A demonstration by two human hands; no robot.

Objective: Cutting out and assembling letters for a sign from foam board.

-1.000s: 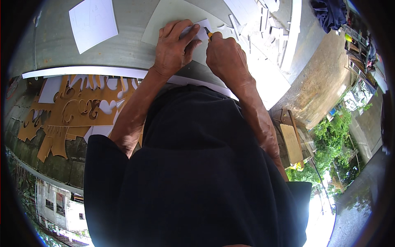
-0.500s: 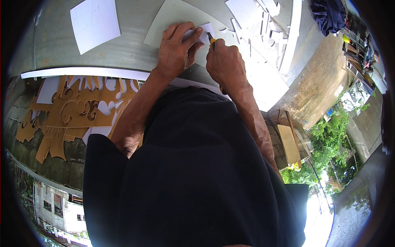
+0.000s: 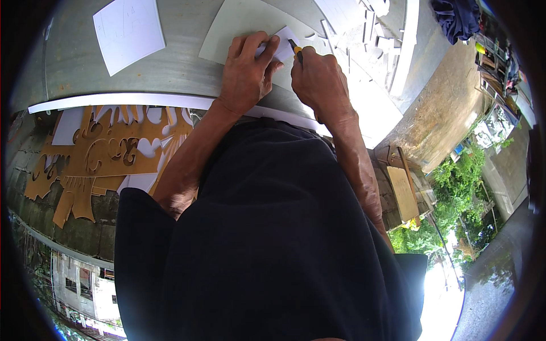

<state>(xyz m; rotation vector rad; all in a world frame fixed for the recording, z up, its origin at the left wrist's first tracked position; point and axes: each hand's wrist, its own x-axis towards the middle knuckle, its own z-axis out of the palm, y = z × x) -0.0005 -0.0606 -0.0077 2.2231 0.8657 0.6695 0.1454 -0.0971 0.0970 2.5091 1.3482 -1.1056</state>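
My left hand [image 3: 245,71] presses a small white piece [image 3: 284,48] against a pale grey-green board [image 3: 227,20], its fingers bent over the piece. Just to the right, my right hand [image 3: 321,82] is closed on a yellow-and-black craft knife [image 3: 297,51], its dark tip at the white piece's right edge. The board rests on a grey metal worktop [image 3: 68,68].
A white sheet [image 3: 128,34] lies left of the board; white offcuts [image 3: 384,42] and larger pale sheets are at the right. Below the worktop's long white near edge [image 3: 119,99] lie brown cut-out boards [image 3: 114,165]. Dark blue cloth [image 3: 455,20] sits at the upper right.
Both hands have shifted slightly right compared with the earlier frames, the knife still in my right hand and the small white piece still under my left fingers.
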